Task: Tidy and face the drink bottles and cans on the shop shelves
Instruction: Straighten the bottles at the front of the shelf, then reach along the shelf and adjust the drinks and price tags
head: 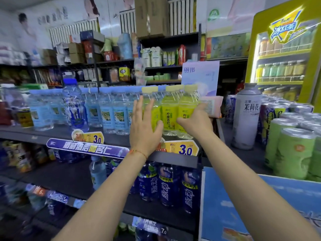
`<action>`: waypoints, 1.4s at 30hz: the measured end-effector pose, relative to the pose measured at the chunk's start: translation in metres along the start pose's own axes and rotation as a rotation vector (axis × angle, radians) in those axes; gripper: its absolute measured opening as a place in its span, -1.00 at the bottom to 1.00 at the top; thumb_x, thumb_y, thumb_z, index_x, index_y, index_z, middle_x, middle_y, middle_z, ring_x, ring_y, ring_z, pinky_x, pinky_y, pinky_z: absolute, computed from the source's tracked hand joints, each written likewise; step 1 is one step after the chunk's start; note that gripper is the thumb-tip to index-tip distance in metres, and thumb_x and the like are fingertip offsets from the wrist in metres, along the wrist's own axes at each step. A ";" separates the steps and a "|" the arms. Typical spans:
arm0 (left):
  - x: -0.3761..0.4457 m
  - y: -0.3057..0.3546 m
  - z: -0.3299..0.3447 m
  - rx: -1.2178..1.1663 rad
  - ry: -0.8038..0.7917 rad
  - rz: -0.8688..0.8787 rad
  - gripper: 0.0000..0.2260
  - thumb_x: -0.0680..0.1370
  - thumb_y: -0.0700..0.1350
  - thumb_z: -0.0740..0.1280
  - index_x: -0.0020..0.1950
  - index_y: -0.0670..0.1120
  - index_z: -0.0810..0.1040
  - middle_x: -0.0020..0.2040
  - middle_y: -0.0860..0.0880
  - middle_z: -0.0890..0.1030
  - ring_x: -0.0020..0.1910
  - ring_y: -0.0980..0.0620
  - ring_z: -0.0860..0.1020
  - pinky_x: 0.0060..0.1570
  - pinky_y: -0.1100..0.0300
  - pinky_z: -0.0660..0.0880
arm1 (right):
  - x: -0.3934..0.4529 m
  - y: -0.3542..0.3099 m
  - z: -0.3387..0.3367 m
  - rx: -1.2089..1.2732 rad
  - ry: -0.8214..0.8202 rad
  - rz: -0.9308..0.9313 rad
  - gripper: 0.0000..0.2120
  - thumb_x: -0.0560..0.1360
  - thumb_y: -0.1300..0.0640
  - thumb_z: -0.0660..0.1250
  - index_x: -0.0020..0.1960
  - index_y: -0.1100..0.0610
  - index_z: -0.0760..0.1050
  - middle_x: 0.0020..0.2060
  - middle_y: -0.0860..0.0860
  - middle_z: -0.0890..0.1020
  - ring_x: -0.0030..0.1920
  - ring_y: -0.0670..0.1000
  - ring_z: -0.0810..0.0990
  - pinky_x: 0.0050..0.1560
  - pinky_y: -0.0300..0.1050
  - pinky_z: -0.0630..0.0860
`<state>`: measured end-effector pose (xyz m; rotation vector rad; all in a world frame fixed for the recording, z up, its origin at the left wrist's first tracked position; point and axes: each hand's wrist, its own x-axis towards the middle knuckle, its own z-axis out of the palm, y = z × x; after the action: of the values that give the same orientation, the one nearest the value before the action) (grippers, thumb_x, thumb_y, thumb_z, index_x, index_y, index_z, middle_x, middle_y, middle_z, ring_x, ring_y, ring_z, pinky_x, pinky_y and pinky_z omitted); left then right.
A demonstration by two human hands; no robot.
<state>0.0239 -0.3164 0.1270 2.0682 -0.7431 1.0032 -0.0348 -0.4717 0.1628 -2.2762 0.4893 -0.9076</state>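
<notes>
While the upright yellow lemon-soda bottles (171, 115) stand between them, left hand (145, 126) presses flat-fingered; right hand (196, 120) curls round the end bottle.

A small shop is shown. Bottles (119, 112) are ranked on dark shelves (52, 134) just left of the fingers (140, 108), price tags (180, 147) are clipped below them, cans (293, 150) are stacked and a lit cooler (281, 54) is set far to their right.

Left hand (145, 126) hides (perhaps) one yellow bottle (151, 108).
</notes>
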 end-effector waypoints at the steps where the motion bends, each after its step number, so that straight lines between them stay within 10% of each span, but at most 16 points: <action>1: 0.000 0.000 0.000 -0.006 0.002 0.004 -0.41 0.57 -0.04 0.26 0.58 0.08 0.14 0.62 0.03 -0.06 0.59 0.05 -0.12 0.43 0.11 -0.04 | 0.002 0.000 0.000 -0.022 -0.011 -0.007 -0.15 0.43 -0.04 0.45 0.47 0.32 0.07 0.24 0.23 0.47 0.10 0.22 0.57 -0.11 -0.03 0.48; 8: -0.001 0.000 0.001 -0.011 0.009 0.003 -0.42 0.59 0.02 0.23 0.58 0.09 0.12 0.63 0.04 -0.07 0.59 0.07 -0.15 0.42 0.14 -0.07 | 0.003 -0.002 0.004 -0.143 -0.034 0.000 -0.21 0.51 -0.04 0.42 0.46 0.36 0.08 0.34 0.30 0.29 0.26 0.28 0.46 0.08 -0.02 0.46; 12: 0.002 -0.001 -0.016 -0.060 -0.112 0.029 -0.38 0.54 0.14 0.19 0.58 0.10 0.12 0.62 0.07 -0.08 0.59 0.09 -0.12 0.51 0.03 -0.03 | -0.012 -0.021 0.000 -0.171 0.266 -0.213 -0.16 0.50 -0.02 0.38 0.54 0.34 0.01 0.40 0.30 0.28 0.38 0.27 0.32 0.37 0.12 0.36; 18: 0.001 -0.049 -0.075 -0.104 -0.131 0.050 -0.42 0.59 0.11 0.25 0.58 0.13 0.14 0.60 0.04 0.11 0.57 0.04 0.08 0.50 -0.01 0.14 | -0.046 -0.085 0.026 0.188 0.317 -0.746 -0.84 0.51 0.15 0.25 0.02 0.20 0.50 -0.07 0.07 0.51 -0.10 0.07 0.49 -0.11 -0.04 0.44; 23: -0.003 -0.127 -0.124 -0.070 -0.021 -0.166 -0.66 0.62 -0.05 0.27 0.40 0.00 0.43 0.32 0.03 0.47 0.29 0.08 0.43 0.28 0.13 0.38 | -0.064 -0.132 0.098 0.177 -0.126 -0.665 -0.88 0.55 0.08 0.26 -0.15 0.06 0.46 -0.23 -0.02 0.50 -0.21 0.02 0.48 -0.19 0.03 0.46; 27: -0.004 -0.196 -0.155 -0.019 -0.057 -0.295 -0.72 0.61 -0.08 0.27 0.32 -0.05 0.50 0.23 -0.05 0.52 0.21 -0.01 0.48 0.22 0.07 0.42 | -0.067 -0.176 0.154 0.154 -0.305 -0.580 -0.81 0.55 0.05 0.28 0.11 0.10 0.51 0.01 0.02 0.57 -0.04 0.00 0.50 0.04 0.02 0.49; 31: -0.002 -0.255 -0.175 -0.047 -0.113 -0.351 -0.72 0.60 -0.10 0.28 0.32 -0.08 0.51 0.22 -0.07 0.52 0.19 -0.04 0.50 0.19 0.12 0.41 | -0.055 -0.225 0.206 0.045 -0.463 -0.355 -0.52 0.54 0.00 0.33 0.34 0.22 0.29 0.10 0.13 0.49 -0.06 0.13 0.50 -0.19 -0.04 0.39; 38: 0.005 -0.331 -0.198 -0.167 -0.262 -0.307 -0.69 0.60 -0.09 0.28 0.35 -0.01 0.49 0.16 0.05 0.51 0.11 0.11 0.48 0.13 0.23 0.39 | -0.023 -0.278 0.284 0.078 -0.346 -0.077 -0.02 0.49 -0.22 0.38 0.55 0.30 -0.08 0.03 0.21 0.47 -0.12 0.14 0.50 -0.34 0.02 0.35; 42: 0.013 -0.362 -0.209 -0.337 -0.291 -0.313 -0.77 0.58 -0.12 0.32 0.22 0.08 0.55 0.03 0.11 0.57 -0.03 0.22 0.51 0.04 0.31 0.40 | -0.012 -0.285 0.297 0.140 -0.232 0.017 -0.15 0.42 -0.18 0.48 0.43 0.29 0.18 0.10 0.15 0.54 -0.09 0.15 0.51 -0.29 0.01 0.41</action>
<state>0.2102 0.0574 0.1066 1.9694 -0.6515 0.3790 0.1983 -0.1327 0.1822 -2.2101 0.3313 -0.6372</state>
